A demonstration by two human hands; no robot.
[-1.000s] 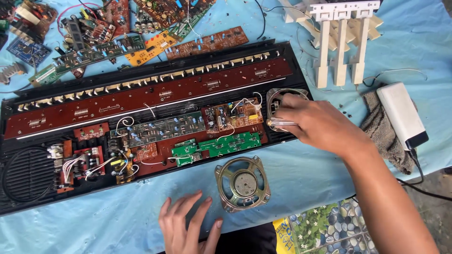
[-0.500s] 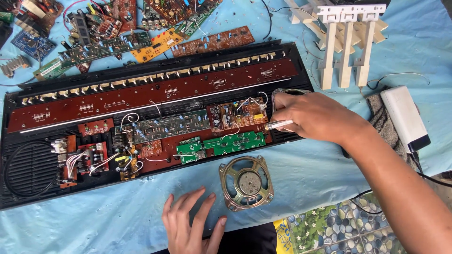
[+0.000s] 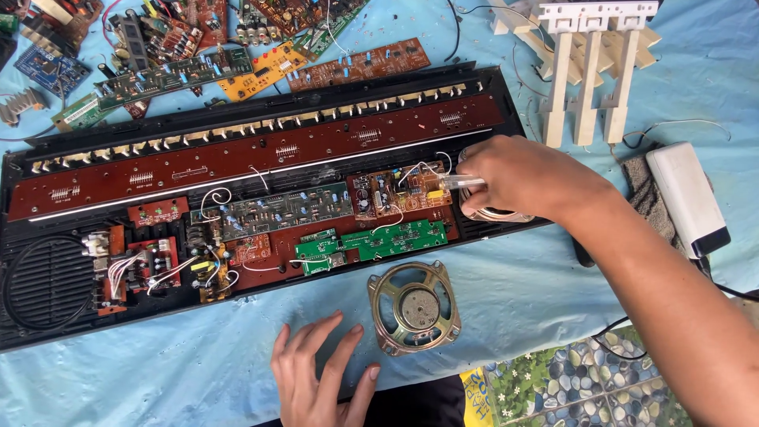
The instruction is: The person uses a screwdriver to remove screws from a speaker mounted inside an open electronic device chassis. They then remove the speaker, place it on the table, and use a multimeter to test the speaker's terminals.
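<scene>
Since the earlier frames, our right hand (image 3: 526,178) has barely shifted: it stays over the right end of the opened black keyboard case (image 3: 47,316), fingers pinched together on a slim clear-handled tool (image 3: 462,183) whose tip points left at the small brown circuit board (image 3: 399,191). Under that hand we see the rim of a speaker (image 3: 494,213) seated in the case. Our left hand (image 3: 320,375) still lies flat on the blue cloth (image 3: 158,379) of the desk, fingers spread apart and holding nothing, just in front of the case. A loose round speaker (image 3: 415,307) sits on the cloth just to its right, near the green board (image 3: 387,239). Behind the case lie several loose circuit boards (image 3: 360,63), and white key pieces (image 3: 589,71) rest at the far right, with a white adapter (image 3: 686,198) nearby.
</scene>
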